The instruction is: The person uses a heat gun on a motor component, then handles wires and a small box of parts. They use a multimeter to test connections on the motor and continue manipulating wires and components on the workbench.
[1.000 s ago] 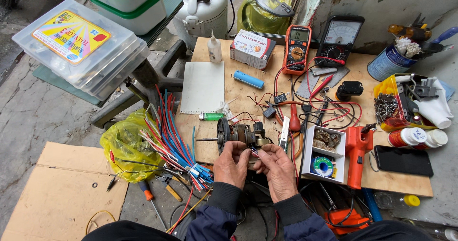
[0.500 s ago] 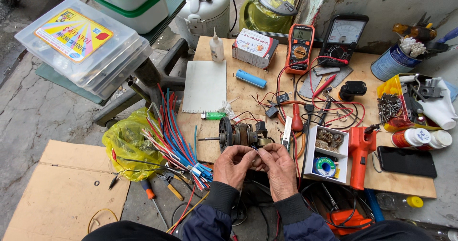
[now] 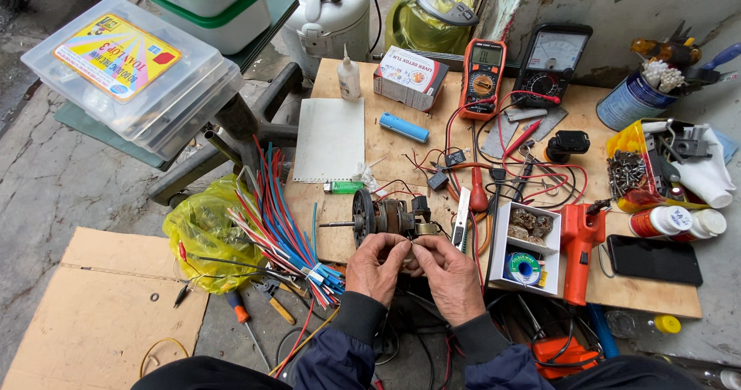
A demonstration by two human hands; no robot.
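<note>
Wooden board [image 3: 386, 139] on ground, cluttered w/ tools. Small motor [image 3: 386, 216] lies at its near edge. Left hand [image 3: 378, 266] & right hand [image 3: 449, 276] meet just below it, fingertips pinched narrow on sth tiny, can't tell what.

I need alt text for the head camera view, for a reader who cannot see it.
Two bare hands, left hand and right hand, meet fingertip to fingertip just in front of a small electric motor on a cluttered wooden board. Around them lie a bundle of coloured wires, an orange multimeter and an orange tool.
</note>
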